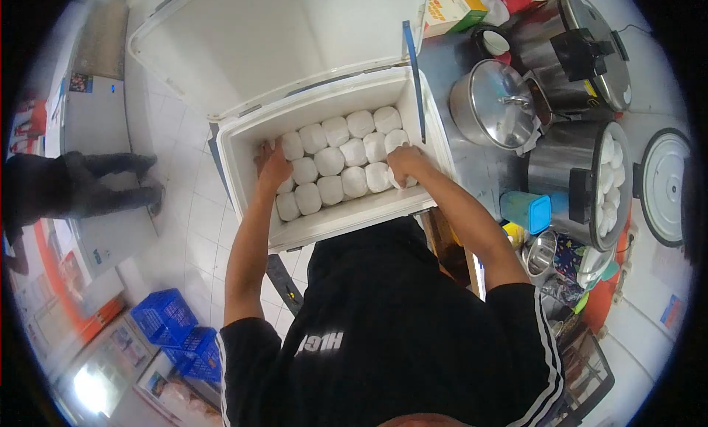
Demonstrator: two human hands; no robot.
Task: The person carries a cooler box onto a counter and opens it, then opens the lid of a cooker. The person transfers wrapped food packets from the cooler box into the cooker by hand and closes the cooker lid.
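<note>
Rows of white, rounded bundles (330,160) lie packed in a white cooler box (339,224), whose lid (280,43) is raised at the far side. At the box's left end, my left hand (273,165) reaches down beside the outermost bundles, its fingers apart and the tips partly hidden. Toward the right end, my right hand (407,164) has its fingers bent around the edge of a white bundle (394,180). What is under its fingertips is covered by the hand.
A steel counter to the right bears a lidded pot (493,104), a large cooker (571,51) and another cooker (568,176) holding white bundles. A blue container (527,211) stands nearby. Blue crates (166,316) are stacked at lower left. Another person (81,184) stands at left.
</note>
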